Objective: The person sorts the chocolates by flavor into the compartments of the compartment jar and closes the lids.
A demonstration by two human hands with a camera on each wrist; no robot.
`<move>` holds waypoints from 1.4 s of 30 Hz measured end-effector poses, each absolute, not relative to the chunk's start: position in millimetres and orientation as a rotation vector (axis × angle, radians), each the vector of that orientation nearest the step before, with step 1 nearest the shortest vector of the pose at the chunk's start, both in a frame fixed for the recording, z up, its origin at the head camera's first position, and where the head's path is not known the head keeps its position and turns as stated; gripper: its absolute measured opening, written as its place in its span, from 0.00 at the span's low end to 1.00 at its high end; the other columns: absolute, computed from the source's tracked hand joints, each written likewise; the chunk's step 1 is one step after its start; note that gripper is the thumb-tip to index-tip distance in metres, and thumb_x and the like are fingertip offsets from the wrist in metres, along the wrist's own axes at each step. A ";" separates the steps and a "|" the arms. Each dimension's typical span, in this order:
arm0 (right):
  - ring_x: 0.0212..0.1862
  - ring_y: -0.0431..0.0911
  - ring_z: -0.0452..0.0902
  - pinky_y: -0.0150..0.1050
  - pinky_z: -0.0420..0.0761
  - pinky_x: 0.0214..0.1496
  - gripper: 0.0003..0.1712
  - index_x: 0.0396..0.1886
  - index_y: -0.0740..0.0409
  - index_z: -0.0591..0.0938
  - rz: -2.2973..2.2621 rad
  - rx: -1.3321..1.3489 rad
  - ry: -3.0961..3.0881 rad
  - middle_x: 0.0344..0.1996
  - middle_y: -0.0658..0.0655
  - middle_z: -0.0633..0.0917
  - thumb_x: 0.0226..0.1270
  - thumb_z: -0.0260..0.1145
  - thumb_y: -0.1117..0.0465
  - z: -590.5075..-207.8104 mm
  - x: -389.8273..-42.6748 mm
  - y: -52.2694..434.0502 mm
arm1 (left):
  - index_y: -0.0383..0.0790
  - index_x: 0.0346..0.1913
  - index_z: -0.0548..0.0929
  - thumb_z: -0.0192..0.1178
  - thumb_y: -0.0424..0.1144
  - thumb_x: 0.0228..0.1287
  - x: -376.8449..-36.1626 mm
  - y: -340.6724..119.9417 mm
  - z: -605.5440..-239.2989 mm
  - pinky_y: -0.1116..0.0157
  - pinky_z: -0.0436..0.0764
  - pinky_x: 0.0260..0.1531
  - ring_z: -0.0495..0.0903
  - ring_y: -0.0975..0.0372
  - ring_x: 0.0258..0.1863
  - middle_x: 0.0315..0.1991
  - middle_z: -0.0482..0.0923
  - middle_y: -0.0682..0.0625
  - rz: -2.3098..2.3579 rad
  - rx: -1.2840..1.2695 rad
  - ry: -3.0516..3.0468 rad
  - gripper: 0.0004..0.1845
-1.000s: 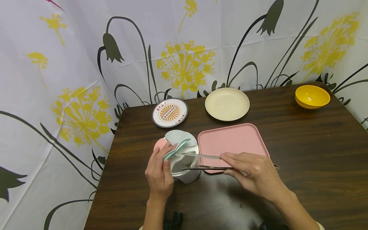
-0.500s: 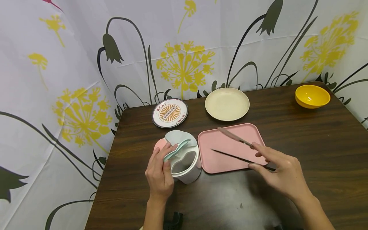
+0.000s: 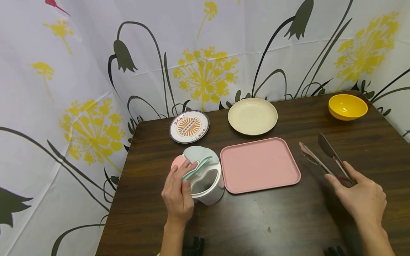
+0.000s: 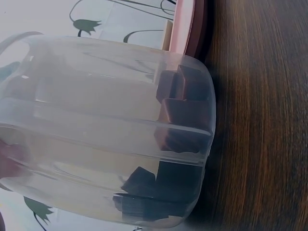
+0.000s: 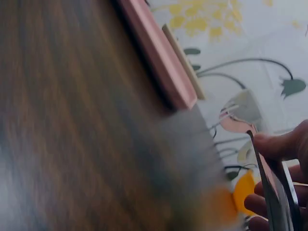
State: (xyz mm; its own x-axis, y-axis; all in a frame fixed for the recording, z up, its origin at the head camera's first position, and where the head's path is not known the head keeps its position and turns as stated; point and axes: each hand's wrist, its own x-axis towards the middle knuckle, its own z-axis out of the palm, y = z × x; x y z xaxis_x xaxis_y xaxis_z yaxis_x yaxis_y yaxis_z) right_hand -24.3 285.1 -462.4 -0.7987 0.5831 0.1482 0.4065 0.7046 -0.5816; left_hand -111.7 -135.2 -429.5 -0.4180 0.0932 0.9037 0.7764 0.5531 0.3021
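My left hand holds up a teal flap on the lid of a seasoning-box-like container, thumb and fingers on either side of it. Beneath the flap, one compartment stands uncovered. Through the translucent wall in the left wrist view, dark brown chunks lie at the bottom of two compartments. At the right, my right hand grips metal tongs by their handle end. The tong arms are spread, with nothing visible between their tips. In the right wrist view, thumb and fingers wrap round the tongs.
A pink tray lies directly right of the container. Behind stand a patterned plate and a cream plate. A yellow bowl sits at the back right. A patterned curtain hangs behind the dark wooden table.
My right hand has carried the tongs from over the container, across the tray, to the table's right side, and their arms now point away from me. The left hand stays on the flap.
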 end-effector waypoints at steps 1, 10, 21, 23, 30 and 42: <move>0.43 0.77 0.73 0.61 0.71 0.28 0.44 0.69 0.47 0.73 0.775 -0.848 -2.624 0.51 0.78 0.77 0.53 0.71 0.35 -463.6 -23.8 288.2 | 0.28 0.48 0.82 0.46 0.38 0.74 -111.6 -135.4 -429.6 0.46 0.73 0.56 0.84 0.47 0.48 0.44 0.86 0.42 -0.924 -0.712 -1.854 0.18; 0.18 0.55 0.66 0.45 0.67 0.15 0.48 0.72 0.45 0.67 0.759 -1.112 -2.648 0.52 0.80 0.76 0.55 0.65 0.29 -474.0 -21.4 302.6 | 0.27 0.48 0.82 0.46 0.37 0.74 -111.4 -136.0 -431.1 0.47 0.73 0.57 0.83 0.47 0.49 0.45 0.86 0.42 -0.935 -0.730 -1.846 0.18; 0.41 0.76 0.74 0.56 0.73 0.24 0.51 0.73 0.46 0.66 0.796 -1.134 -2.691 0.58 0.80 0.70 0.54 0.66 0.28 -479.5 -23.8 307.5 | 0.29 0.47 0.83 0.46 0.38 0.73 -111.5 -136.9 -433.2 0.47 0.72 0.58 0.84 0.47 0.48 0.45 0.86 0.42 -0.951 -0.732 -1.847 0.18; 0.45 0.77 0.72 0.59 0.73 0.26 0.51 0.73 0.46 0.65 0.809 -1.142 -2.701 0.59 0.80 0.69 0.54 0.65 0.28 -479.1 -24.4 307.6 | 0.29 0.47 0.83 0.46 0.38 0.72 -111.5 -137.1 -433.5 0.47 0.72 0.58 0.84 0.47 0.48 0.45 0.86 0.43 -0.957 -0.730 -1.845 0.18; 0.41 0.76 0.73 0.57 0.73 0.25 0.55 0.75 0.47 0.60 0.811 -1.147 -2.783 0.61 0.81 0.65 0.53 0.63 0.25 -476.3 -26.3 309.5 | 0.30 0.46 0.84 0.47 0.37 0.69 -111.3 -137.1 -434.3 0.46 0.72 0.57 0.84 0.46 0.48 0.44 0.86 0.43 -0.972 -0.729 -1.844 0.17; 0.53 0.79 0.67 0.67 0.71 0.35 0.57 0.76 0.57 0.56 0.762 -0.948 -2.845 0.66 0.76 0.63 0.58 0.62 0.27 -465.4 -26.9 307.0 | 0.30 0.45 0.84 0.46 0.40 0.71 -111.7 -137.2 -434.6 0.45 0.71 0.58 0.84 0.46 0.48 0.44 0.86 0.42 -0.989 -0.739 -1.836 0.19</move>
